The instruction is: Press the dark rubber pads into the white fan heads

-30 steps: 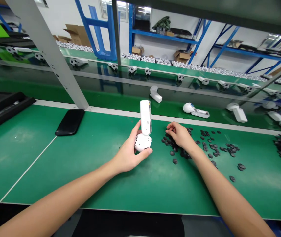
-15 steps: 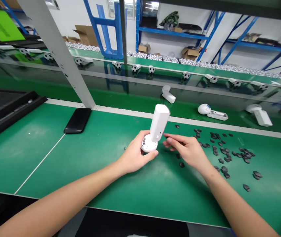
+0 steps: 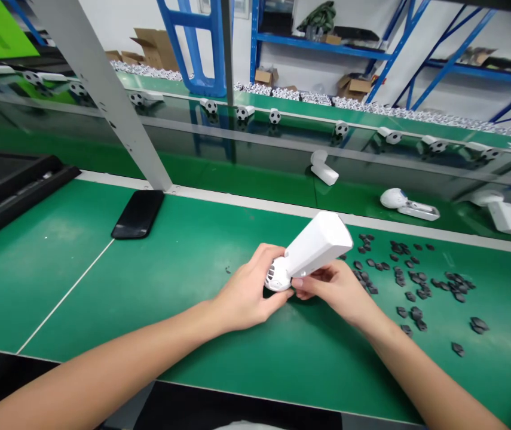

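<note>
My left hand (image 3: 255, 286) is closed around the round, slotted head of a white plastic device (image 3: 315, 245). The blocky handle of this device tilts up and to the right. At the joint between head and handle, my right hand (image 3: 327, 286) has thumb and fingers pinched together, touching the device's edge. Whatever lies between those fingertips is hidden. Small black plastic pieces (image 3: 399, 276) lie scattered on the green table (image 3: 192, 257), right of my right hand.
A black phone (image 3: 138, 214) lies to the left near a metal post (image 3: 116, 101). Beyond the white table edge, similar white devices (image 3: 324, 168) rest on a green surface. Football-patterned devices (image 3: 274, 116) line up farther back. A black tray (image 3: 8, 185) stands far left.
My right hand has moved from beside the device to its joint and now touches it. The device's handle has tipped from nearly upright toward the right. The view has shifted slightly.
</note>
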{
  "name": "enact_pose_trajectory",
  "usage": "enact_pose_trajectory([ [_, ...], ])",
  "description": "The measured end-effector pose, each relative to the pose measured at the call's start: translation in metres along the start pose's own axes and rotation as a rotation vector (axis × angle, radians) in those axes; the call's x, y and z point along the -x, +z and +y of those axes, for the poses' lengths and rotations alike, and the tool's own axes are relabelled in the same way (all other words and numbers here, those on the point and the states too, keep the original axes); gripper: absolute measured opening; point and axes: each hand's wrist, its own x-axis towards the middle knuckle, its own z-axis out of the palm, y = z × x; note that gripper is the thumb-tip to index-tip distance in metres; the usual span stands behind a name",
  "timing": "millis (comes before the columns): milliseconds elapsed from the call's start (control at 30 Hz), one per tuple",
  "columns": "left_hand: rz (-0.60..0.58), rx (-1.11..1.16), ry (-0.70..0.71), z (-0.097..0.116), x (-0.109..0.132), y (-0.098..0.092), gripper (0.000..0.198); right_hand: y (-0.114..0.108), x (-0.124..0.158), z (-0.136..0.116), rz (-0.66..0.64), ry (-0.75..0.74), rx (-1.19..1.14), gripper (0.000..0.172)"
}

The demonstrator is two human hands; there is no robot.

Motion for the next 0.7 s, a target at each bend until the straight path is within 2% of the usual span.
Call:
enact_pose_trajectory([
  [267, -0.043, 0.019, -0.03, -0.006, 0.005, 0.004, 0.055, 0.001, -0.007, 0.013, -0.048, 0.102, 0.044, 0.03],
  [367, -0.046, 0.046, 0.001, -0.007, 0.004, 0.001, 0.055, 0.003, -0.007, 0.016, -0.052, 0.077, 0.106, 0.031],
  [467, -0.039, 0.143, -0.012, -0.005, 0.002, -0.001, 0.05, 0.01, -0.004, 0.012, -0.049, -0.015, 0.167, 0.027],
  [567, -0.015, 0.303, -0.134, -0.006, -0.006, -0.001, 0.04, 0.012, -0.002, 0.003, -0.085, -0.184, 0.305, 0.02],
  [633, 0.037, 0.343, -0.209, -0.011, -0.019, -0.005, 0.039, 0.003, -0.002, -0.005, -0.086, -0.32, 0.464, 0.028],
  [700, 0.103, 0.274, -0.279, -0.018, -0.042, -0.014, 0.043, -0.017, -0.003, -0.014, -0.011, -0.406, 0.62, 0.032],
])
